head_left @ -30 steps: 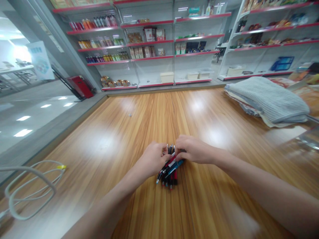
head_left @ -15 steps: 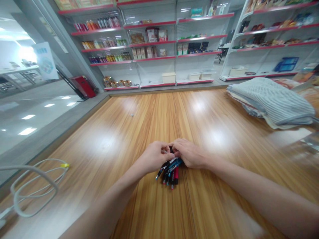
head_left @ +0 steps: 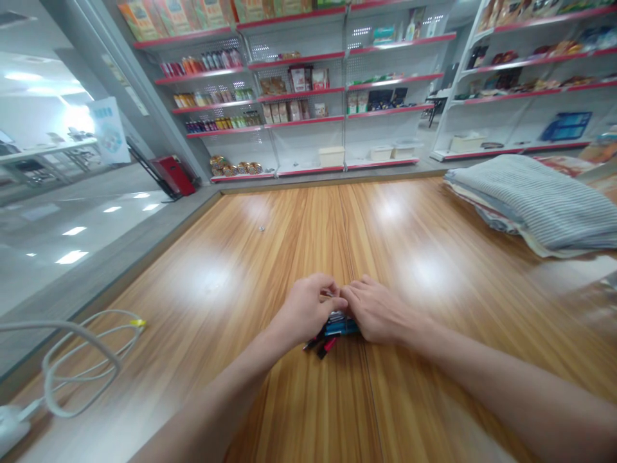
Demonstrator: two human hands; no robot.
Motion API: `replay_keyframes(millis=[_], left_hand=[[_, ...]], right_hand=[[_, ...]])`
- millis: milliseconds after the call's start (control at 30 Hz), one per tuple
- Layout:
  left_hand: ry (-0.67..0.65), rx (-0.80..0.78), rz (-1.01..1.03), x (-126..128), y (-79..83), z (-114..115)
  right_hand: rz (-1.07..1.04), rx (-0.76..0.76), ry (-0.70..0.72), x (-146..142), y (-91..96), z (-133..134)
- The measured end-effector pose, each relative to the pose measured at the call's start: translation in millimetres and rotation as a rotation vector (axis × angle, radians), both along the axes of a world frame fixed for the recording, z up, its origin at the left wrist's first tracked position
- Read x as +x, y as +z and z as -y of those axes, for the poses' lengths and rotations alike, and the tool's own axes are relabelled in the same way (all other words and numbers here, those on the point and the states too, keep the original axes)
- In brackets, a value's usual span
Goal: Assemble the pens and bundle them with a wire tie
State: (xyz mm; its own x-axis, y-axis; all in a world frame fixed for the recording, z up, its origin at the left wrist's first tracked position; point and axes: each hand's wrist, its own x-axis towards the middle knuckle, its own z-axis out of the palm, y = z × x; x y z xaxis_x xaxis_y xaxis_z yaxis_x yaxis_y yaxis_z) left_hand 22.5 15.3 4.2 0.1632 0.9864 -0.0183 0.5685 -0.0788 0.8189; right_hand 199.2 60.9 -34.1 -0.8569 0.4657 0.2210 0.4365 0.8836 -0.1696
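Note:
A small bundle of pens, blue, black and pink, lies under both hands at the middle of the wooden table. My left hand is closed at the bundle's left side, its thumb and fingertips pinched together over the pens. From the right, my right hand curls over the bundle with fingers bent, its fingertips meeting the left thumb. Black and pink pen ends stick out toward me below the hands. Fingers cover the far part of the bundle, and anything thin in the pinch is too small to make out.
Folded striped cloths are stacked at the right. A coiled white cable lies at the left edge. One tiny shiny object rests farther back on the wooden table. Stocked shelves stand beyond.
The pens have turned from pointing toward me to lying more crosswise, with fewer ends showing. Both hands stay closed around them. The whole view has shifted slightly.

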Motion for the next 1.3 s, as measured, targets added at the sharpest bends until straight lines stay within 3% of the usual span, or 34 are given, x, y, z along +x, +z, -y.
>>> replay_keyframes(millis=[200,300,400,533,733,900,1100,1300], left_hand=[[0.088,0.276,-0.37,5.7,4.5,16.5],[0.134,0.238,-0.42,6.3,-3.4,30.6],[0.133,0.171,-0.33,13.1,-18.2,45.0],[0.172,0.213,-0.124,25.9,-34.9,56.5],[0.067,0.287,0.068,28.2,-41.7,55.6],[0.049,0.263,0.115,24.5,-43.9,55.3],[0.196,0.156,0.213,31.7,-54.1,52.4],[0.3,0.063,0.487,43.5,-62.4,37.3]], right_hand=[[0.015,0.01,-0.184,-0.6,-1.6,15.9],[0.041,-0.008,-0.263,-4.0,-0.8,24.7],[0.073,-0.047,-0.372,-7.8,-1.6,41.8],[0.114,-0.157,-0.48,-4.8,-2.5,63.3],[-0.102,-0.41,-0.398,17.8,-3.2,65.4],[-0.365,-0.344,-0.382,24.6,-12.4,60.4],[-0.591,-0.462,-0.42,11.0,-18.6,51.5],[-0.716,-0.546,-0.525,-5.2,-20.4,44.8]])
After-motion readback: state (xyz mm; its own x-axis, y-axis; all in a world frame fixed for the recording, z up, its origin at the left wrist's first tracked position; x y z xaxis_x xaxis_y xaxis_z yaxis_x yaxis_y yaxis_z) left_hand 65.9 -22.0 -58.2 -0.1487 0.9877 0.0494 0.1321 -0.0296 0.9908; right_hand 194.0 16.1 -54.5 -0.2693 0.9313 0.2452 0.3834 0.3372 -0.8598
